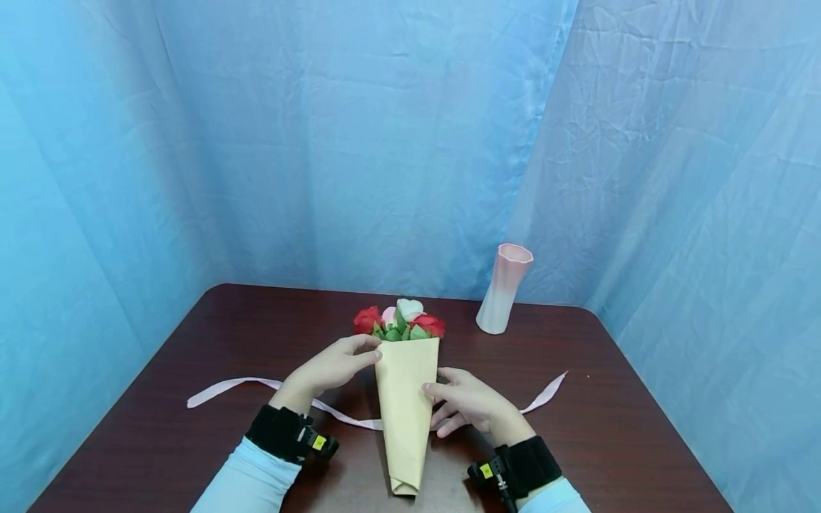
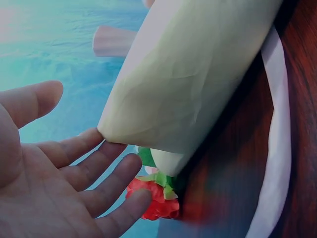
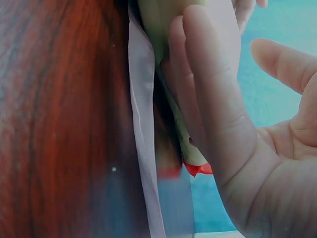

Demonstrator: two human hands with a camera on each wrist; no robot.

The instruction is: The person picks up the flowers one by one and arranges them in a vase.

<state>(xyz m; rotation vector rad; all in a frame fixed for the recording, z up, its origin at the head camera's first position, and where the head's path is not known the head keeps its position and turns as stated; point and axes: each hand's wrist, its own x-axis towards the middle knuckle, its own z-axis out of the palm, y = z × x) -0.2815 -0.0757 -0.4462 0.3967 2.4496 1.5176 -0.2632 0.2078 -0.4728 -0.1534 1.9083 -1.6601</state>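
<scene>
A bouquet wrapped in cream paper [image 1: 406,406] lies on the table, its red, pink and white flowers [image 1: 404,319] showing past the wide end. Beneath the wrap runs a pale pink ribbon [image 1: 349,419], stretching out to both sides. Near the flowers, my left hand [image 1: 336,363] touches the paper's upper left corner with extended fingertips; the left wrist view shows its palm with the fingers spread. My right hand [image 1: 471,400] rests along the right edge of the wrap, fingers fairly straight in the right wrist view, some tips hidden against the paper.
A pink-and-white vase [image 1: 503,292] stands upright at the back right of the dark wooden table [image 1: 288,313]. Light blue curtains [image 1: 385,142] hang behind the table and along both sides.
</scene>
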